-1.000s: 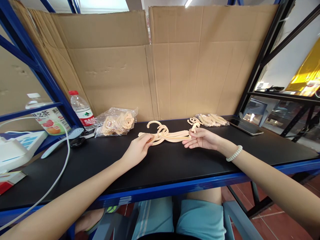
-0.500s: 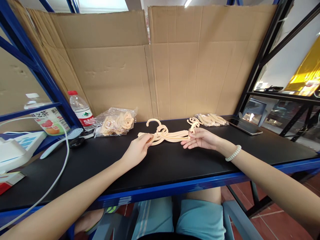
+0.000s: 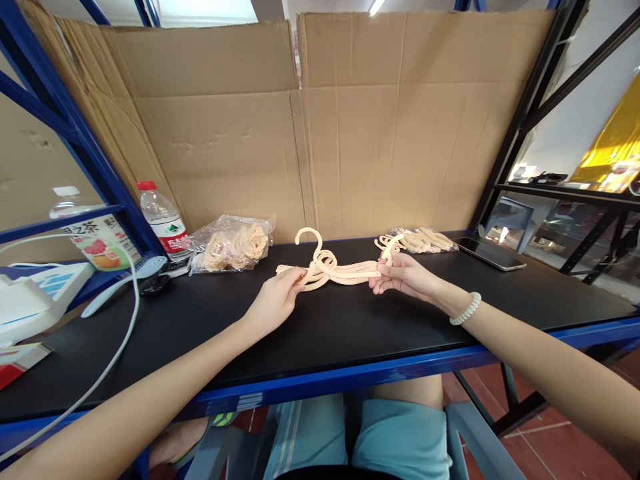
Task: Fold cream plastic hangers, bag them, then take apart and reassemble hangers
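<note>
A beige plastic clothes hanger [image 3: 327, 267] with curled loops lies low over the black tabletop, its hook [image 3: 309, 237] pointing up and to the left. My left hand [image 3: 275, 298] pinches its left end between thumb and fingers. At the other end, my right hand [image 3: 403, 275] is closed around the right arm of the hanger, where a curved beige piece sticks up past the thumb. Whether that piece belongs to the same hanger is hard to tell, as my fingers cover the join.
Behind my left hand sits a clear bag of beige parts [image 3: 233, 248], beside a red-capped bottle [image 3: 163, 220]. More bagged beige pieces [image 3: 425, 240] lie behind my right hand, near a phone [image 3: 490, 253]. A hairbrush [image 3: 125, 283] and white cable [image 3: 133, 320] are at left; cardboard [image 3: 400, 133] stands behind.
The hanger's hook has swung upward and stands higher. My right hand's fingers have curled in more, and the curved piece there has tipped to the right. My left hand has stayed put.
</note>
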Demonstrator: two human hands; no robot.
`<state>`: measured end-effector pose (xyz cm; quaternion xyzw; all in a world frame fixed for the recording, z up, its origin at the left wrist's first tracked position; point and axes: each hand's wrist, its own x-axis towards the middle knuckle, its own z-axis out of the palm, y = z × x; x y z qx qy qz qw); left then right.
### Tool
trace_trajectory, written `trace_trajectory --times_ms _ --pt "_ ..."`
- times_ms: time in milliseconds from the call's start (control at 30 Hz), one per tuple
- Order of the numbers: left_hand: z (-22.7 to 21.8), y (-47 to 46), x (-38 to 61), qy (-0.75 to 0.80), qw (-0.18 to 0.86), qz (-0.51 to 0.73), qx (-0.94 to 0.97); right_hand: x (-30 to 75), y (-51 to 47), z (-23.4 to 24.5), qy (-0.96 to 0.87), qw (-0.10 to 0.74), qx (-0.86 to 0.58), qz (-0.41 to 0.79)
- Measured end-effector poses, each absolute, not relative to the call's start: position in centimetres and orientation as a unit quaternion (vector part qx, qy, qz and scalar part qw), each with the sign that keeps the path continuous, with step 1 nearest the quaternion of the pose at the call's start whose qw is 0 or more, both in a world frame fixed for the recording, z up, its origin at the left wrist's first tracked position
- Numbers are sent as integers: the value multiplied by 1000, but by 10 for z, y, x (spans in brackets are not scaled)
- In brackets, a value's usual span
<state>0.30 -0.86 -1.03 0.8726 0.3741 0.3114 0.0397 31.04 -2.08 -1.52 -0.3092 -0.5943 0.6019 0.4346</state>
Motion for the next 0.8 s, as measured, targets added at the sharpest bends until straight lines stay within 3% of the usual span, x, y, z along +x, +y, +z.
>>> trace_trajectory --times_ms 167,400,633,800 --pt "-12 -8 3 371 49 316 872 308 -17 -18 -605 455 -324 568" --pt "-13 -10 4 354 73 308 880 300 -20 -20 -694 507 -354 368" --pt "-12 -8 4 373 60 304 875 326 -10 -6 -534 601 -297 515" --pt "-14 -10 3 387 30 328 861 365 2 3 -563 503 -424 502"
